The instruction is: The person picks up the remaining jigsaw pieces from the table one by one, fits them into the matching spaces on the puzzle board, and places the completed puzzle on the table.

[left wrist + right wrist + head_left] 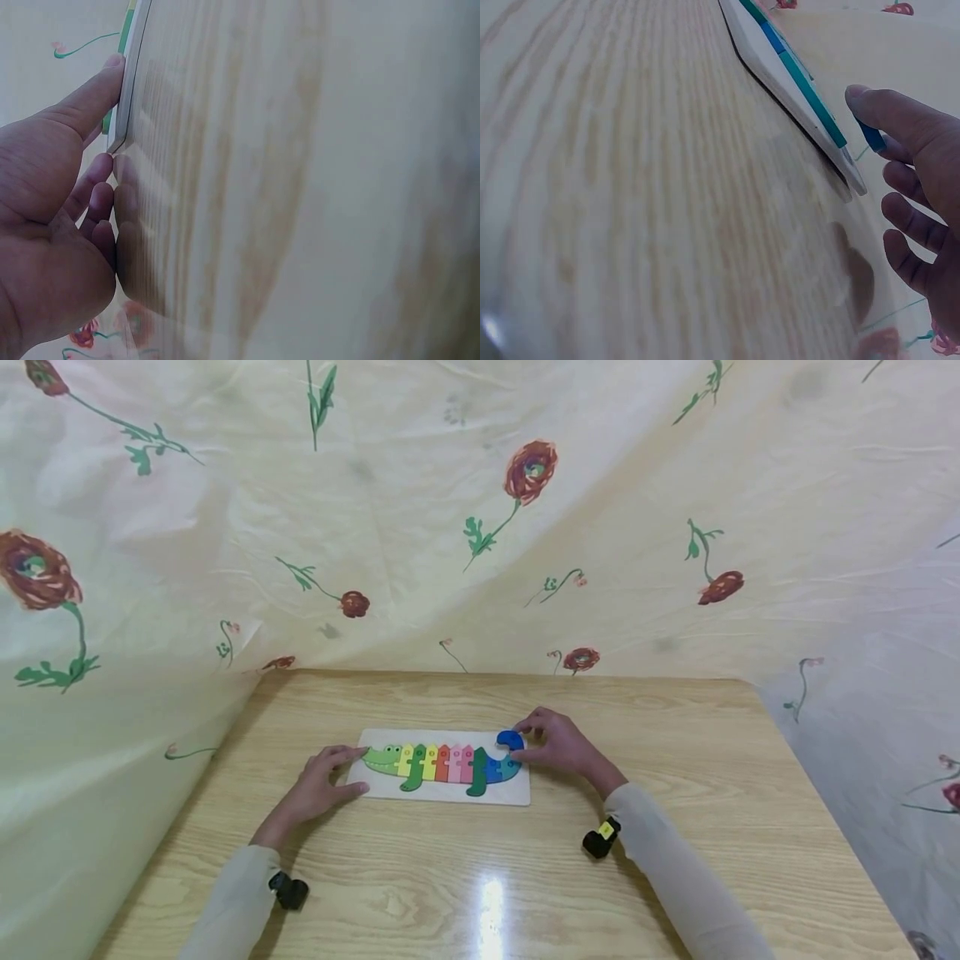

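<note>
A wooden crocodile puzzle lies on a white board (pixel 442 795), its body made of several coloured pieces between a green head (pixel 382 761) and a blue tail. My left hand (pixel 318 787) rests at the board's left end, forefinger by the snout and thumb at the near corner. In the left wrist view the thumb (pixel 97 94) touches the board's edge. My right hand (pixel 561 743) pinches the dark blue curled tail-tip piece (pixel 510 739) between thumb and forefinger. In the right wrist view that piece (pixel 869 137) is slightly above the board, its other fingers loosely bent.
The board lies on a wood-grain table (pixel 420 860), toward its far side. A cream cloth with red flowers (pixel 390 527) hangs behind and along both sides. Black wrist cameras (pixel 600 839) sit at both cuffs.
</note>
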Demonstrator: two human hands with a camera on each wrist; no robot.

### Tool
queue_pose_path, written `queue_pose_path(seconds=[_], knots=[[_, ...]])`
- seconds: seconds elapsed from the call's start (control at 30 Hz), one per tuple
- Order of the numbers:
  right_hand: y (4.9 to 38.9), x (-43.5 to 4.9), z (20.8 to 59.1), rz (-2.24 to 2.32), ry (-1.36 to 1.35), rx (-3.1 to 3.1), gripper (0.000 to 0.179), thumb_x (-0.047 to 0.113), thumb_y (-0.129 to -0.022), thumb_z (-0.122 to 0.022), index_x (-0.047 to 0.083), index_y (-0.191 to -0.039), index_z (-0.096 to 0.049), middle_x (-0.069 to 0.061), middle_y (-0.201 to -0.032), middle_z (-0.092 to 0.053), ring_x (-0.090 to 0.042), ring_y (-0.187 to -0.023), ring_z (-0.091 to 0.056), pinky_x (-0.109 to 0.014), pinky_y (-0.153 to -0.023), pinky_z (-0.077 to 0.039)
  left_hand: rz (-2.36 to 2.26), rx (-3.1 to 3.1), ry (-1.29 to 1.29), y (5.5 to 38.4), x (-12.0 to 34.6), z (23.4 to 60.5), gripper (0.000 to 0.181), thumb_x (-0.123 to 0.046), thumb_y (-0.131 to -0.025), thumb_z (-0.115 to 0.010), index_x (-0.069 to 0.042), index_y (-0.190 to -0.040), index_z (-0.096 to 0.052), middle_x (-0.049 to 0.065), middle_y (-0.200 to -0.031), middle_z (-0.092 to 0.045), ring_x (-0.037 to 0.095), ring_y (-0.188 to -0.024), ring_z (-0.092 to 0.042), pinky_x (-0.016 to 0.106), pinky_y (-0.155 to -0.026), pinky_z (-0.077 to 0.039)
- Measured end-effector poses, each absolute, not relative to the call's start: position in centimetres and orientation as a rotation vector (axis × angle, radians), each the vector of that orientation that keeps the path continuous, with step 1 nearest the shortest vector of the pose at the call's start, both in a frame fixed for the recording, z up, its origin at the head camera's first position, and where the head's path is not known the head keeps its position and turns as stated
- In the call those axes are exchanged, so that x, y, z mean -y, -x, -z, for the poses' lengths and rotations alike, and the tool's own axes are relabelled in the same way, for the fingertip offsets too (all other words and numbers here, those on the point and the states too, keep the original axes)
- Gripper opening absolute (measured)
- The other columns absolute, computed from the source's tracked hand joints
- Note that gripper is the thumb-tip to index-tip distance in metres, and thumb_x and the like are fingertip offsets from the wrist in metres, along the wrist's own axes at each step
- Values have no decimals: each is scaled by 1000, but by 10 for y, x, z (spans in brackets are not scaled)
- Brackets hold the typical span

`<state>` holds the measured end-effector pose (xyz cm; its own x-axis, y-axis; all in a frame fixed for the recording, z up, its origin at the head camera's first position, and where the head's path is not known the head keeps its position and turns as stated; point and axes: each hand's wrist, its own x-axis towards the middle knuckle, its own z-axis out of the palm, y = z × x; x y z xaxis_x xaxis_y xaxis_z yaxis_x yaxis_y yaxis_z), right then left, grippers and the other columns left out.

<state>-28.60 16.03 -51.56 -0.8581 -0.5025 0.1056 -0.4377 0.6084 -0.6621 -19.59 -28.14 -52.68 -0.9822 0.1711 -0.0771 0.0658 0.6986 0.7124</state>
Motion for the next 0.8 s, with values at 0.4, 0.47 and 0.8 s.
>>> queue_pose_path(seconds=[0.4,0.47,0.8], knots=[[289,-160,521,1082,771,-2713,39,37,-84,-86,14,-114,-77,1,-103,-65,-19,-90,-55,-32,-78,-51,-1162,-2769,-197,195,281,526,68,-31,-89,-80,-17,-150,-53,21,-152,-43,42,-132,-35,68,-107,-31],[289,-160,520,1084,776,-2712,40,37,-84,-86,14,-114,-77,1,-104,-65,-19,-90,-55,-32,-78,-51,-1161,-2769,-198,195,281,525,68,-30,-89,-80,-17,-150,-54,21,-152,-43,42,-132,-35,68,-107,-31],[290,-160,521,1077,801,-2688,41,37,-84,-85,13,-116,-76,0,-106,-64,-18,-91,-54,-31,-79,-49,-1173,-2771,-205,196,281,527,68,-31,-89,-81,-17,-149,-54,22,-151,-43,43,-132,-36,68,-107,-30]])
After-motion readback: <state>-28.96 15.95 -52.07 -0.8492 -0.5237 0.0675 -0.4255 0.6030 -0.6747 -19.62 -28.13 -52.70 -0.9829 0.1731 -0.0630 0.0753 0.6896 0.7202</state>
